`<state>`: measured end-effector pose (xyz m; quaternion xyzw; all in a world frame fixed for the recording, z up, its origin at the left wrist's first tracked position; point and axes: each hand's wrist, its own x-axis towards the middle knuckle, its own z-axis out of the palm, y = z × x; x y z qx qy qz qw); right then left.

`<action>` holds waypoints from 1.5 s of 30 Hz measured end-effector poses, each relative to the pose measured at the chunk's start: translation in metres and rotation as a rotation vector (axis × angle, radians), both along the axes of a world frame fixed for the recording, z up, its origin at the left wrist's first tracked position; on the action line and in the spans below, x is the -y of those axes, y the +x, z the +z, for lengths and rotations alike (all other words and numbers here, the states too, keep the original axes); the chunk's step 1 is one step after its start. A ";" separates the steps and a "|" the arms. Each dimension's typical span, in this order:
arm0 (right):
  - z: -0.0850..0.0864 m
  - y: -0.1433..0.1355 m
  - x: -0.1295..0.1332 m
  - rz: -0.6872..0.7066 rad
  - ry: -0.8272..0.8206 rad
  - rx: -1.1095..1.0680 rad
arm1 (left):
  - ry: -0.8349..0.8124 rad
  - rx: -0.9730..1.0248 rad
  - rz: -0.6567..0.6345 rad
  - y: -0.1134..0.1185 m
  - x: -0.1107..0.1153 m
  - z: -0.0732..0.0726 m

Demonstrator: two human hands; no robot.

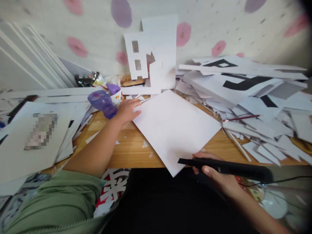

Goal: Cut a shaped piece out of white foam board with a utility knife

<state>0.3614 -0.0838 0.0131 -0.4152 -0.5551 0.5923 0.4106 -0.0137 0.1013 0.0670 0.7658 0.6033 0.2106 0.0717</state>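
A white square sheet or board lies diamond-wise on the wooden table, its near corner jutting past the front edge. My left hand rests at its left corner, palm down with the fingers spread; whether it presses on the sheet is hard to tell. My right hand is wrapped round a long black handheld tool with a narrow flat tip. That tip is over the sheet's near corner, pointing left; contact cannot be made out. A thin dark cable runs near the tool's thick end. Beside my left hand stands a purple translucent cup.
White cut-outs with window-like holes lean against the wall. Heaped paper scraps cover the right side, with a thin dark red brush on them. Stacked sheets lie at left. A small patterned cup stands behind the purple one.
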 end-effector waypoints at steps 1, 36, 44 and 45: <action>-0.001 0.000 -0.002 -0.009 0.016 0.041 | 0.002 -0.031 -0.027 0.009 0.000 -0.001; 0.022 -0.041 -0.035 -0.039 0.691 0.604 | -0.217 -0.352 -0.430 0.093 0.035 -0.036; 0.028 -0.045 -0.033 0.057 0.865 0.664 | -0.245 -0.340 -0.418 0.093 0.032 -0.038; 0.029 -0.046 -0.033 0.052 0.871 0.662 | -0.247 -0.342 -0.417 0.093 0.032 -0.038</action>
